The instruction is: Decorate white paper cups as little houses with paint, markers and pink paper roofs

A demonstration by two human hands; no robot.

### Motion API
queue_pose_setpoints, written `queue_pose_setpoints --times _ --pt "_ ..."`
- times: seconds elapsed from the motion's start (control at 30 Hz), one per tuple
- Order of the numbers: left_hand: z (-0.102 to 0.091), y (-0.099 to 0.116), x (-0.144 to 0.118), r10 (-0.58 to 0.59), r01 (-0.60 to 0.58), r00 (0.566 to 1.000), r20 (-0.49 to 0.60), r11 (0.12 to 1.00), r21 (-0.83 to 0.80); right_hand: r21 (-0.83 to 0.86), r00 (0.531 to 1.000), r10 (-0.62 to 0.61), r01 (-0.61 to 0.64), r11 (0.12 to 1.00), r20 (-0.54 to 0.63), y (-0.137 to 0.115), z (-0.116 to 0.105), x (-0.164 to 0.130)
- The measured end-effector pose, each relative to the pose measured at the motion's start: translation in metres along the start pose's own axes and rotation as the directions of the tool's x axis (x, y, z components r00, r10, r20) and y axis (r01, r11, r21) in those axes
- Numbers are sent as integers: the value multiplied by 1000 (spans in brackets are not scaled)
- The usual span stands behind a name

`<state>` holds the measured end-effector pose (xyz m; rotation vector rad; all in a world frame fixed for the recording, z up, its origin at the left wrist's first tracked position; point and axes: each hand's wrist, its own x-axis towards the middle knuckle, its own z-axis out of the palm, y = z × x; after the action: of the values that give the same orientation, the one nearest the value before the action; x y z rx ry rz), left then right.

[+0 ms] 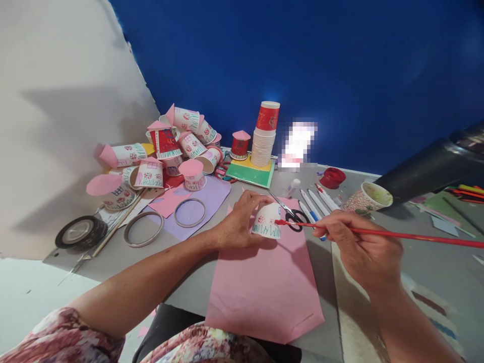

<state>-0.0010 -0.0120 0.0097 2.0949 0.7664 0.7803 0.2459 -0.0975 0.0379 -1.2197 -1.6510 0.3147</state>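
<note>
My left hand (245, 222) grips a white paper cup (267, 227) from its left side. Green zigzag strokes, red flower marks and a bit of blue drawing show on the cup's wall. My right hand (359, 247) is closed around a long red paintbrush (401, 235), held nearly level. Its red tip meets the cup's wall on the right, or lies very close to it. Under the cup spreads a sheet of pink paper (260, 287). Black-handled scissors (297, 219) lie just behind the brush tip.
Decorated cups with pink paper roofs (151, 174) crowd the back left, near tape rolls (81, 232) and two grey rings (143, 229). A cup stack (263, 143) stands behind. Markers (315, 204), a red paint pot (333, 177) and a patterned cup (368, 197) are at right.
</note>
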Motion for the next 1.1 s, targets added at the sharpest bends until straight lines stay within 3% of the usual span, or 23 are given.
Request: queue_pose_setpoints --times 0.23,0.43,0.63,1.1 --pt "0 -1 -1 -10 10 1000 12 1000 9 12 999 -8 9 1000 -42 0 0 2" --pt "1 -1 -1 7 -7 1000 -6 1000 -5 17 999 -21 21 1000 25 3 2 0" --pt "2 -1 -1 40 -40 999 -12 999 3 52 1000 -18 19 998 -24 2 3 -1" --pt "1 1 -1 -35 35 999 -4 999 -27 46 1000 11 -10 999 -15 3 3 0"
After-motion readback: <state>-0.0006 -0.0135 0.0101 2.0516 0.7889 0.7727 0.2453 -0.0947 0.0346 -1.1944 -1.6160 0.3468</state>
